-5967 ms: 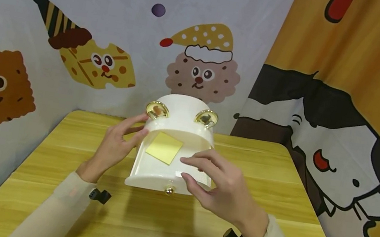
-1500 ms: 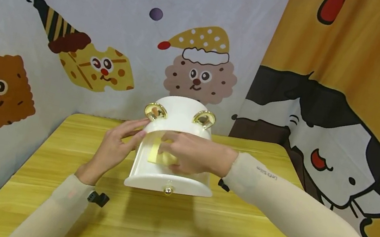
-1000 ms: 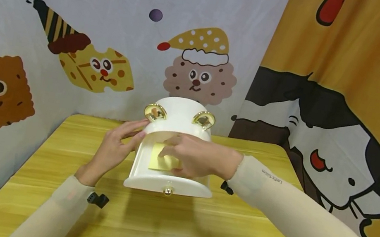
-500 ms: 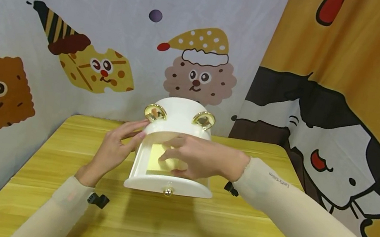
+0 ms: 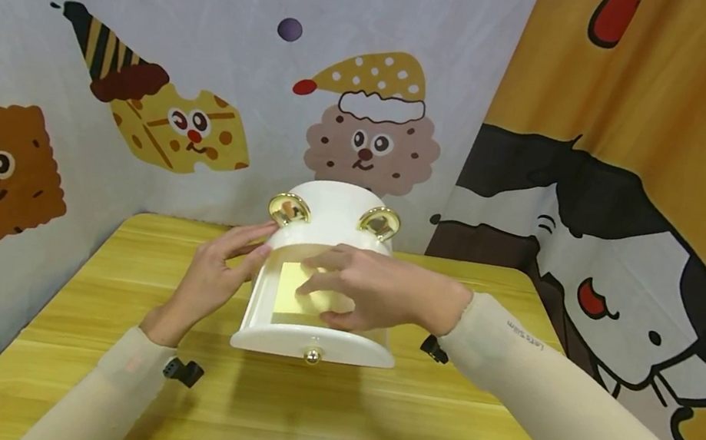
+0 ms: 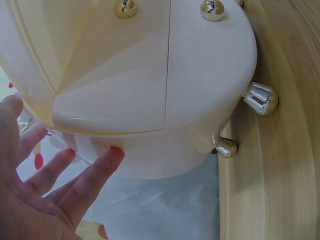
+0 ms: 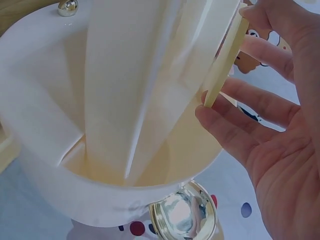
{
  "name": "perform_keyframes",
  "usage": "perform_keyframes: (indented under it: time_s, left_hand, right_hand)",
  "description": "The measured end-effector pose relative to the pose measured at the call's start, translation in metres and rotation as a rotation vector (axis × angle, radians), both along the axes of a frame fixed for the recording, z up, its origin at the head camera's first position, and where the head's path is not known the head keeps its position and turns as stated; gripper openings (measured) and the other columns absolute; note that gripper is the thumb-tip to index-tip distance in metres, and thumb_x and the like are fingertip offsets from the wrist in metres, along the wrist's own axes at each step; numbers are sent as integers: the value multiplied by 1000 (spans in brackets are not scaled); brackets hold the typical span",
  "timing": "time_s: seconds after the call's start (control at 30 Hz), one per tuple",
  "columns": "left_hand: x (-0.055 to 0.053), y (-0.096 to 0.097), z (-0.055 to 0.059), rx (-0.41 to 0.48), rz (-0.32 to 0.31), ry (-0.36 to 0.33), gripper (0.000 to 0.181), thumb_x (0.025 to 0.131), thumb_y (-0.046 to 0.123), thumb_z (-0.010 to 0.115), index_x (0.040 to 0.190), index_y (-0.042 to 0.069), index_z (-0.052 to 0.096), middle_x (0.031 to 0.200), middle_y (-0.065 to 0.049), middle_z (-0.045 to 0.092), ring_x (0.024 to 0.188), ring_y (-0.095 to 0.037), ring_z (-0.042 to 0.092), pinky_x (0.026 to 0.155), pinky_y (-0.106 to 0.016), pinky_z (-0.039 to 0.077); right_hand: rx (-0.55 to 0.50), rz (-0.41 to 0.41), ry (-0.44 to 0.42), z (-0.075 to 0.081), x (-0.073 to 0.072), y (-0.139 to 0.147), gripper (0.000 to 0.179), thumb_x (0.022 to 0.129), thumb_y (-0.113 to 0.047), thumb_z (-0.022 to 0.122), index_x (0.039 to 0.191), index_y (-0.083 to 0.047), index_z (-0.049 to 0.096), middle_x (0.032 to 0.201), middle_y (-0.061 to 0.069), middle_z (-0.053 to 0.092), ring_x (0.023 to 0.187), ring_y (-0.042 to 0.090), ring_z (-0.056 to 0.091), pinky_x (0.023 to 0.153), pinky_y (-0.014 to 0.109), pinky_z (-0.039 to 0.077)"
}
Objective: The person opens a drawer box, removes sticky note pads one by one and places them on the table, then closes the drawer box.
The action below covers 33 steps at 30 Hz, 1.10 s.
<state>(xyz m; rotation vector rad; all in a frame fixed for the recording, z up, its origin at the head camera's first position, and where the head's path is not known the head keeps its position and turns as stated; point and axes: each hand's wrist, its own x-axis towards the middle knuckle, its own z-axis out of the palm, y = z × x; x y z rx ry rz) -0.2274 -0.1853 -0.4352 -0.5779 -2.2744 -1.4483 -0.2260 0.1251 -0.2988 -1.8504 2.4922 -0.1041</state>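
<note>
A white storage box (image 5: pixel 337 206) with two gold ear-shaped trims stands on the table, its drawer (image 5: pixel 277 338) pulled out toward me. In the drawer lies a yellow sticky note pad (image 5: pixel 289 301), squared to the drawer front. My right hand (image 5: pixel 372 289) reaches over from the right, fingers spread and bent over the pad. In the right wrist view the thumb and fingertips bracket the edges of the pad (image 7: pixel 225 60). My left hand (image 5: pixel 214 275) rests its fingertips on the box's left side, fingers nearly straight, as the left wrist view confirms.
A round gold knob (image 5: pixel 312 356) sits on the drawer front. Short gold feet (image 6: pixel 261 98) carry the box. Below is a wood-grain table (image 5: pixel 306 415); a cartoon-printed curtain (image 5: pixel 229 36) hangs behind it.
Six seconds ago the pad lay askew and my right hand hovered beside it. Now the pad is straight, shifted toward the drawer front, with the right hand over it. My left hand stays put.
</note>
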Motion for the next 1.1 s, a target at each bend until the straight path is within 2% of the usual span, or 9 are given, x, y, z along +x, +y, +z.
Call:
perform_keyframes:
  time_s: [0.27, 0.77, 1.1]
  left_hand:
    - [0, 0, -1, -4, 3, 2, 41, 117, 11, 73, 157, 15, 75, 165, -13, 71, 133, -45, 81, 79, -19, 69]
    - [-1, 0, 1, -3, -5, 4, 41, 117, 12, 72, 158, 15, 74, 166, -13, 70, 133, -46, 80, 77, -21, 70]
    - [-1, 0, -1, -3, 0, 10, 41, 117, 11, 73, 157, 15, 75, 165, -15, 70, 132, -47, 81, 78, -20, 70]
  right_hand:
    - [-67, 36, 11, 2, -2, 2, 41, 107, -24, 85, 147, -20, 79, 166, 18, 67, 145, 39, 72, 118, 49, 66]
    - [-176, 74, 35, 3, -3, 10, 38, 105, -21, 86, 142, -18, 80, 166, 20, 68, 146, 39, 72, 123, 55, 61]
    - [-291, 118, 54, 0, -4, 19, 39, 101, -18, 89, 139, -14, 80, 158, 22, 73, 141, 39, 74, 118, 54, 64]
